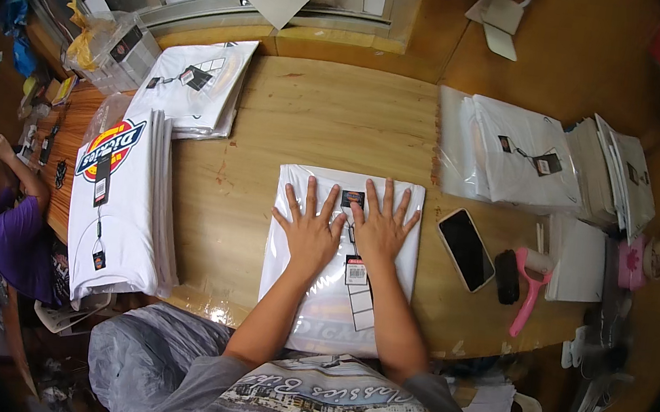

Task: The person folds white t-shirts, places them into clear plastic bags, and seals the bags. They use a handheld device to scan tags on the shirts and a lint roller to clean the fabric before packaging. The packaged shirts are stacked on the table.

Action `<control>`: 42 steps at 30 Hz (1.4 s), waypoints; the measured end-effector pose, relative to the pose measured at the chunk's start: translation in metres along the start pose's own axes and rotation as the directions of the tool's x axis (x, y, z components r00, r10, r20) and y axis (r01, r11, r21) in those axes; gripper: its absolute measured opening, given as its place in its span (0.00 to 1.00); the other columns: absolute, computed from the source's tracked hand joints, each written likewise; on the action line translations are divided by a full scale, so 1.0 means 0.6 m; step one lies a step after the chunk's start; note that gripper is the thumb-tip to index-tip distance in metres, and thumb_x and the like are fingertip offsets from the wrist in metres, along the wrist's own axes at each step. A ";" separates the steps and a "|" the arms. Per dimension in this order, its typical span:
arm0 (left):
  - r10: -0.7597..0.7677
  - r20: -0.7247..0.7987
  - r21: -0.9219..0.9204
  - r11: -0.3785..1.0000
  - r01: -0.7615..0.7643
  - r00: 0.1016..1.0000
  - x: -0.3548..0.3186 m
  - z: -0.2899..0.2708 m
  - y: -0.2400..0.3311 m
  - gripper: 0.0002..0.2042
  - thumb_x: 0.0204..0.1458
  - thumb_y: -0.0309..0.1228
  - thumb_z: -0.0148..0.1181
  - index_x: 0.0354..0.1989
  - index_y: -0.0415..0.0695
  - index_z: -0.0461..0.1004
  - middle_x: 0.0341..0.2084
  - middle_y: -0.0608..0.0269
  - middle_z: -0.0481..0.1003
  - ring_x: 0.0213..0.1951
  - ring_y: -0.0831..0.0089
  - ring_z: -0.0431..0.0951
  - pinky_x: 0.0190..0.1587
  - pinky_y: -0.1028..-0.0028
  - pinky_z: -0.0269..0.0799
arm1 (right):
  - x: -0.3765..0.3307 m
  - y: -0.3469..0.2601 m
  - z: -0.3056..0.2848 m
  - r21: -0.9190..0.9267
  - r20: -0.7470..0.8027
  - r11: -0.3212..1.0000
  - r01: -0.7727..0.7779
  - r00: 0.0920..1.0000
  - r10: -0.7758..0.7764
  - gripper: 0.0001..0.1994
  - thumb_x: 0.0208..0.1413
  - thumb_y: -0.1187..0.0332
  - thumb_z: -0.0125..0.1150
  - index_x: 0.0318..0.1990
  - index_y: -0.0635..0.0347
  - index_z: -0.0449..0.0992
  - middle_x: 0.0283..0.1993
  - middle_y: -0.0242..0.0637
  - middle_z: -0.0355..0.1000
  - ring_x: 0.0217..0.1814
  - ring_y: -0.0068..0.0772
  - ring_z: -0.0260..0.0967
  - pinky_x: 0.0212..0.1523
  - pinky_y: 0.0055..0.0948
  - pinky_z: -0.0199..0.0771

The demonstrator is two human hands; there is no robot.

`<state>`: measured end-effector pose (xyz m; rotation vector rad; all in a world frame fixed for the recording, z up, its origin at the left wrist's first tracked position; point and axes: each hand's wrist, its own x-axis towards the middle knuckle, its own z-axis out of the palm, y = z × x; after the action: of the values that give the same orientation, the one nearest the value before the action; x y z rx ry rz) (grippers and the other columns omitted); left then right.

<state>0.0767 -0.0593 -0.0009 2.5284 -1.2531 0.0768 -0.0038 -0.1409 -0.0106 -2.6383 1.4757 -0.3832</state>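
Observation:
A folded white T-shirt in a clear plastic bag lies flat at the near middle of the table. My left hand presses flat on its upper left part, fingers spread. Beside it my right hand rests on the upper right part, fingers also spread. Between the hands shows a dark neck label. A hang tag on a cord and a strip of white stickers lie below it, partly beside my right forearm. Neither hand grips anything.
Stacks of folded white shirts stand at left, far left and right. Near my right hand lie a phone, a black brush-like object and a pink lint roller. Another person sits at the left.

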 end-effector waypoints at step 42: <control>0.912 0.279 -0.669 0.410 -0.620 0.302 0.190 -0.327 0.174 0.13 0.30 0.28 0.65 0.19 0.34 0.68 0.27 0.52 0.70 0.26 0.64 0.68 0.27 0.72 0.63 | -0.086 0.546 -0.258 -0.012 -0.168 0.947 -0.321 0.934 0.315 0.10 0.43 0.68 0.54 0.36 0.54 0.73 0.27 0.43 0.70 0.31 0.43 0.68 0.33 0.36 0.66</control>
<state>0.0826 -0.1461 0.2333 1.2563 -2.3739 -0.8126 -0.3405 -0.2636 0.0633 -2.3812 1.9414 -0.5533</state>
